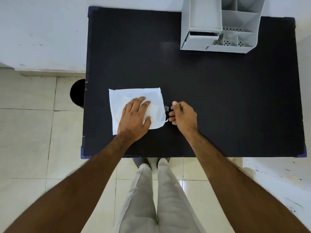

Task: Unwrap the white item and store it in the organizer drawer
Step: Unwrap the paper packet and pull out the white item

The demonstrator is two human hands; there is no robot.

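Note:
A white sheet of tissue (134, 95) lies spread flat on the black table (202, 98), left of centre. My left hand (134, 115) rests flat on the sheet with its fingers apart, pressing it down. My right hand (182, 115) is at the sheet's right edge, its fingertips pinched on a small dark object (167, 112) that is partly hidden by the fingers. The grey organizer (218, 24) stands at the table's far right, and its small drawer (202, 38) at the lower left front is pulled out slightly.
A black round bin (77, 93) stands on the tiled floor by the table's left edge. A white wall runs behind the table. My legs in light trousers (156, 190) are at the table's near edge.

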